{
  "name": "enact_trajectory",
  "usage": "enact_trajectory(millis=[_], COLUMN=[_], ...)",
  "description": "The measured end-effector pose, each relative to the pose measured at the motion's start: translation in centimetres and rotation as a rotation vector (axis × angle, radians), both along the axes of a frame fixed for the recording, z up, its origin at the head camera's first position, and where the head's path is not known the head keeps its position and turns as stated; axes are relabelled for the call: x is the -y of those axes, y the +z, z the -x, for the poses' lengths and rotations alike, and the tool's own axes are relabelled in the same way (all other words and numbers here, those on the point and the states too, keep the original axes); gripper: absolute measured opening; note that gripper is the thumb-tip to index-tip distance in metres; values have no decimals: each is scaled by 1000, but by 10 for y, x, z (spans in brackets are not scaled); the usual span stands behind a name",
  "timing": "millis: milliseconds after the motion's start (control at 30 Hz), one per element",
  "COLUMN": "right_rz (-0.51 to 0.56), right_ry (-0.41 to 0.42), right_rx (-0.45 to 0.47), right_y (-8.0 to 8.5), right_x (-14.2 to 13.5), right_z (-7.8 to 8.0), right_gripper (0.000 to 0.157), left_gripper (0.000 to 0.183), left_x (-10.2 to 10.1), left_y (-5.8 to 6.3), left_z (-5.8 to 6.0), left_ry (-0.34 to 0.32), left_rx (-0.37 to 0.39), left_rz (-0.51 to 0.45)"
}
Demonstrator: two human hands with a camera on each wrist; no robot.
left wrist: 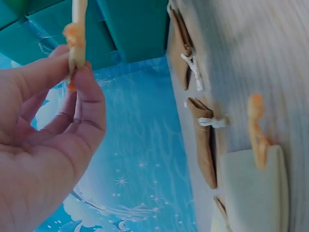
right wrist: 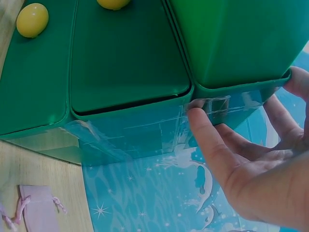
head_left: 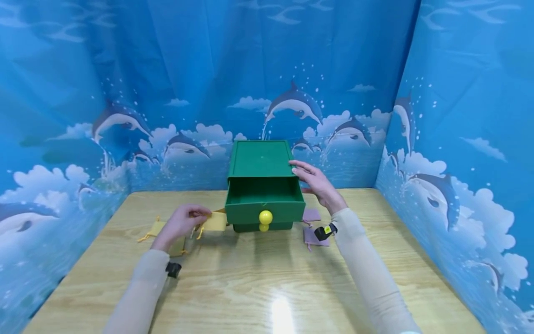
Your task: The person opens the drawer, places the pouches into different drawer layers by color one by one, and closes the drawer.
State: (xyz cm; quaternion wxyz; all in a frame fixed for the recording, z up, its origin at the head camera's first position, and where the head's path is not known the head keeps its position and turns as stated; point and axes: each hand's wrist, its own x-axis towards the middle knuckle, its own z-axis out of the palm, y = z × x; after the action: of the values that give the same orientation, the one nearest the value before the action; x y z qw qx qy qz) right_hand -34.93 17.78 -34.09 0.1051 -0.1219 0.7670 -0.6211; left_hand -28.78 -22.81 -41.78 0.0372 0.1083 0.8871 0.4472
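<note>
Pinching a yellow pouch [head_left: 214, 222] beside the green drawer unit [head_left: 262, 158]

Holding the pouch by its corded end, tight between thumb and fingertips of the left grip [head_left: 181, 225], raised off the desk [head_left: 258, 278] and just left of the unit. Touching the unit's right side with spread, fairly straight fingers of the right grip [head_left: 318, 183]. Showing green inner walls in the pulled-out top drawer [head_left: 246, 213], above two closed drawers [right wrist: 130, 53] with yellow knobs [right wrist: 32, 20]. Having brown pouches [left wrist: 203, 150] and more yellow pouches [head_left: 178, 246] near the left grip, purple pouches [head_left: 310, 234] right of the unit. Reaching over a stretch of wood, with a dolphin-print curtain [head_left: 200, 106] behind.
</note>
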Motion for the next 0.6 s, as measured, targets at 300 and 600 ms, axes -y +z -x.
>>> enact_trajectory(millis=[300,600], right_rz=[5,7], right_ry=[9,10], right_rx=[6,11], right_y=[1,0], right_x=[-1,-1], right_z=[0,0], right_gripper=[50,49], left_gripper=[31,38], left_x=[-5,-16], left_y=[16,39], left_z=[-2,-11], left_ry=[160,339], left_rx=[-102,-188], left_rz=[-59,-272])
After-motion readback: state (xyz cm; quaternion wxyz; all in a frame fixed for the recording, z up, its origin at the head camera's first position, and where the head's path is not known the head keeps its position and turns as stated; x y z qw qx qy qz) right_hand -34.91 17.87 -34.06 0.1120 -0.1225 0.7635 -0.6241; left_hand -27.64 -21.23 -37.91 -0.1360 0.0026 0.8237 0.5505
